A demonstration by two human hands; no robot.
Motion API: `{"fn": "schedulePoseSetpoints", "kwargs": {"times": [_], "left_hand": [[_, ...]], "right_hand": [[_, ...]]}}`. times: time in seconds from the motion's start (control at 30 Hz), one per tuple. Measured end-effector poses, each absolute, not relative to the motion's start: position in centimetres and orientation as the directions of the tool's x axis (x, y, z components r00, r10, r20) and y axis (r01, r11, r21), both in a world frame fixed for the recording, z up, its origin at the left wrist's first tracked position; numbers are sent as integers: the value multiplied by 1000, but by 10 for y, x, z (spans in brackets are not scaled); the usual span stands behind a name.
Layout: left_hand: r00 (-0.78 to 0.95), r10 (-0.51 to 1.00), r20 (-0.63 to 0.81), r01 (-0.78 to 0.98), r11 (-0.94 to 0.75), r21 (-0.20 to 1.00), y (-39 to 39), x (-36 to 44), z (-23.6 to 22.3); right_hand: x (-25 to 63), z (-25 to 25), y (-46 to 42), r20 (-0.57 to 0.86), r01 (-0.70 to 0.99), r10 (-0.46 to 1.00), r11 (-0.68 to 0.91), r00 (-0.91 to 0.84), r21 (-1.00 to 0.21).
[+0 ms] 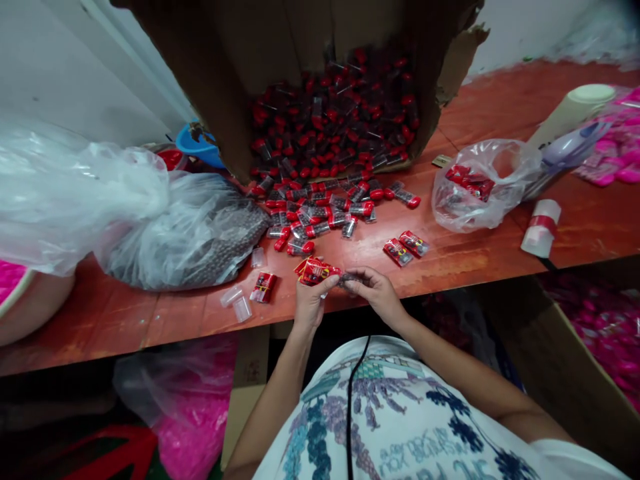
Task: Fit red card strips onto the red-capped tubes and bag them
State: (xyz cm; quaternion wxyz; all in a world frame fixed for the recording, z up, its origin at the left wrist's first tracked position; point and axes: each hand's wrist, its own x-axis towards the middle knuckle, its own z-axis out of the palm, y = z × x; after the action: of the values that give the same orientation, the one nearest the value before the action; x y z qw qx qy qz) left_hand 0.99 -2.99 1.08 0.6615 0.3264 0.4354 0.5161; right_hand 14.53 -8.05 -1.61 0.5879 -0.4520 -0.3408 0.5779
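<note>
My left hand (pixel 310 301) is closed around a bunch of small red packets (pixel 315 271) at the near edge of the red wooden table (pixel 480 253). My right hand (pixel 375 290) pinches a small dark piece (pixel 347 279) right beside those packets; I cannot make out what it is. Just beyond my hands, two filled red packets (pixel 406 247) lie on the table, and another (pixel 263 287) lies to the left. A heap of small red-capped tubes (pixel 320 210) spills from a tipped cardboard box (pixel 330 100).
A large clear bag of dark small parts (pixel 195 240) lies at the left. A smaller clear bag with red packets (pixel 475 183) sits at the right, near a sealer-like tool (pixel 570 143) and a tape roll (pixel 540 228). Boxes of pink items (pixel 605 327) stand below right.
</note>
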Motion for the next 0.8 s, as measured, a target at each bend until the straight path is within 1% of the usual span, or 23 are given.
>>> {"fn": "schedulePoseSetpoints", "kwargs": {"times": [0.07, 0.13, 0.3, 0.37, 0.47, 0.57, 0.63, 0.73, 0.8], "left_hand": [[125, 962, -244, -400, 274, 875, -30, 9, 13], [146, 960, -240, -403, 279, 871, -30, 10, 13], [102, 973, -206, -386, 229, 894, -29, 14, 7], [109, 972, -209, -367, 235, 900, -28, 15, 7], [133, 969, -209, -347, 243, 906, -27, 17, 9], [141, 965, -222, -349, 259, 901, -28, 20, 12], [135, 964, -227, -344, 261, 902, -29, 23, 13], [133, 966, -223, -302, 253, 919, -31, 27, 14], [125, 968, -217, -266, 243, 933, -31, 28, 14]], "right_hand": [[145, -16, -81, -141, -427, 986, -89, 92, -900], [146, -16, -82, -126, -426, 986, -69, 106, -902], [151, -18, -83, -39, -311, 974, 32, 221, -950], [153, -17, -84, -62, -316, 974, 10, 216, -949], [155, -15, -84, -150, -416, 977, -74, 152, -906], [156, -16, -84, -150, -435, 976, -66, 161, -898], [156, -18, -83, -95, -370, 974, -13, 205, -929], [159, -19, -83, 33, -179, 964, 83, 264, -980], [162, -18, -84, 106, -59, 958, 126, 267, -990]]}}
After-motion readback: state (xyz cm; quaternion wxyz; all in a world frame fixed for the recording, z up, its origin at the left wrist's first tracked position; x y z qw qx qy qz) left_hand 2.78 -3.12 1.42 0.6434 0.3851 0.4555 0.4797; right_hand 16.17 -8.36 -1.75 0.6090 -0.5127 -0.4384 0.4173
